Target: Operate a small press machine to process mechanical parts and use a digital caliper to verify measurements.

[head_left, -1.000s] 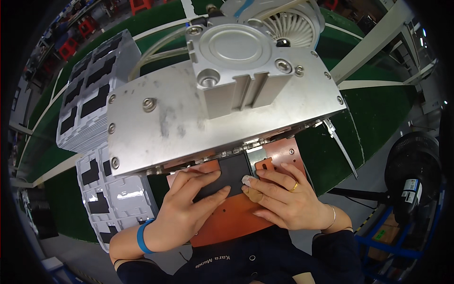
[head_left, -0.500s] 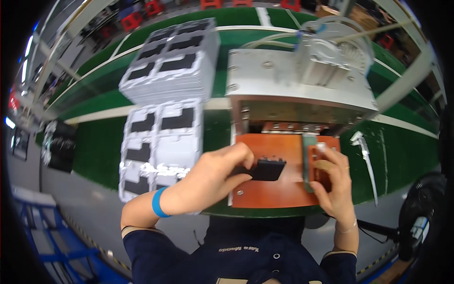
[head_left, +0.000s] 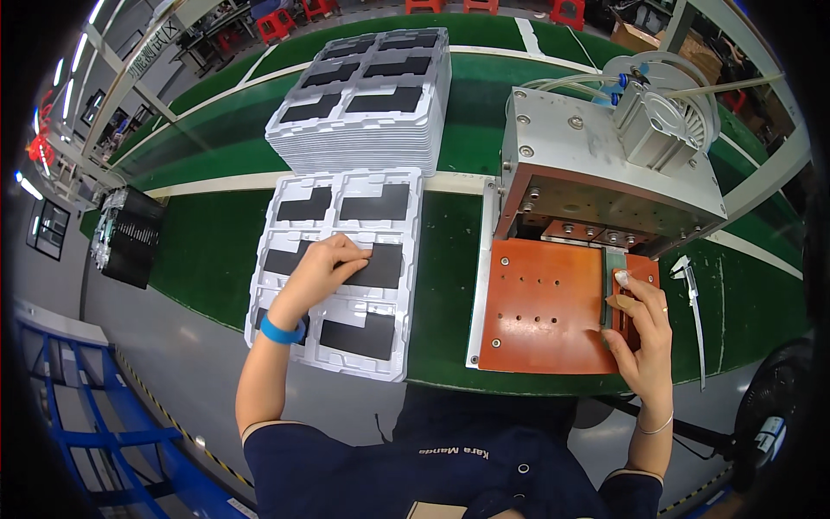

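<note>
My left hand (head_left: 322,270) is over the white plastic tray (head_left: 332,232), fingertips pinched on a black L-shaped flat piece (head_left: 386,265) lying in the tray's middle right compartment. Other black pieces of the same shape, such as the near one (head_left: 357,336), fill compartments around it. My right hand (head_left: 641,327) is at the right side of the orange fixture plate (head_left: 545,303) of a metal press. Its bent fingers grip a small orange block (head_left: 634,298), beside a narrow green and black strip (head_left: 608,290). The palm and fingers hide part of that block.
A tall stack of white trays (head_left: 354,138) with black pieces stands behind the near tray. The metal press (head_left: 596,147) overhangs the plate's back edge. A caliper (head_left: 694,311) lies right of the plate. A black fan (head_left: 774,389) stands at the right, off the table.
My left hand has moved left from above the orange plate to the tray, taking the black piece with it. My right hand stays at the orange block. The view has shifted.
</note>
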Action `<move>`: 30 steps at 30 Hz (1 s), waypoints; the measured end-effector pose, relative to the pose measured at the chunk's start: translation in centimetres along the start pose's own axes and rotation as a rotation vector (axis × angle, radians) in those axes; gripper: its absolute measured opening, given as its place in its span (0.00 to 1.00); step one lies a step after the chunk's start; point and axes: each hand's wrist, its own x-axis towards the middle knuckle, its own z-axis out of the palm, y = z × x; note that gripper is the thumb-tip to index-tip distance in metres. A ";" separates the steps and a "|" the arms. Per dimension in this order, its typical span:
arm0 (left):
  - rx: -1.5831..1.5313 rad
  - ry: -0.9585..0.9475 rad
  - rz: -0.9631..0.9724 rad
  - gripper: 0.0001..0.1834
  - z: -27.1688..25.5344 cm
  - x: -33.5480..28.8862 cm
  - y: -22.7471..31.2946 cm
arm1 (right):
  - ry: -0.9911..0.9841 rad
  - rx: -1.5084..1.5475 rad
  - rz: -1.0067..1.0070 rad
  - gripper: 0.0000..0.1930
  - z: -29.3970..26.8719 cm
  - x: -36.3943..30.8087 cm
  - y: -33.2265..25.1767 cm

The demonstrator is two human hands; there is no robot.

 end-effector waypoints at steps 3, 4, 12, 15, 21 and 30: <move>0.230 0.234 0.148 0.11 0.6 -1.2 1.0 | 0.002 -0.015 0.000 0.19 0.0 0.1 -0.2; 0.323 0.327 0.231 0.12 0.7 -1.5 0.9 | 0.004 -0.019 -0.006 0.19 -0.1 0.1 -0.2; 0.382 0.427 -0.049 0.18 -5.0 -5.2 -7.0 | 0.013 -0.012 -0.016 0.20 0.2 -0.2 -0.2; 0.400 0.392 0.003 0.24 -4.7 -4.4 -8.2 | 0.016 -0.014 -0.005 0.19 0.2 -0.2 -0.4; 0.458 0.431 0.043 0.27 -5.0 -5.0 -9.6 | 0.029 0.038 -0.026 0.20 -0.2 0.3 -0.4; -0.001 0.320 0.220 0.23 -1.3 0.2 11.7 | 0.077 0.035 -0.021 0.22 -0.5 -0.3 0.7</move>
